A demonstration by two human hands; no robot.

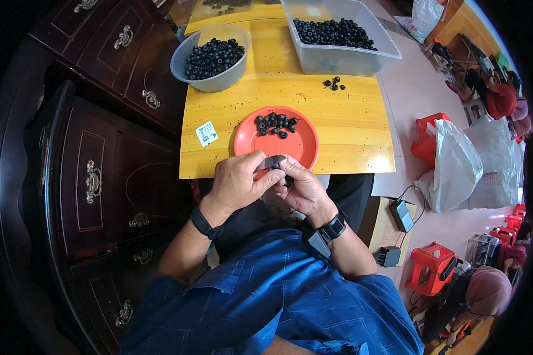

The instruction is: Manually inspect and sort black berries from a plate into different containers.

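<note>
we hold left hand and right hand together at near edge of red plate, both clamped round dark blade, black bead half hidden just below it. more beads on plate; bead-holding round tub and rectangular bin farther back on yellow surface.

"What's worn, from where you sit?"
"From my remote seat I see a blue shirt with thin pale crossing lines, short sleeves, and dark trousers."
"And the wrists?"
"I make out a black band on the left, a dark squarish watch on the right, a grey block just beside it"
</note>
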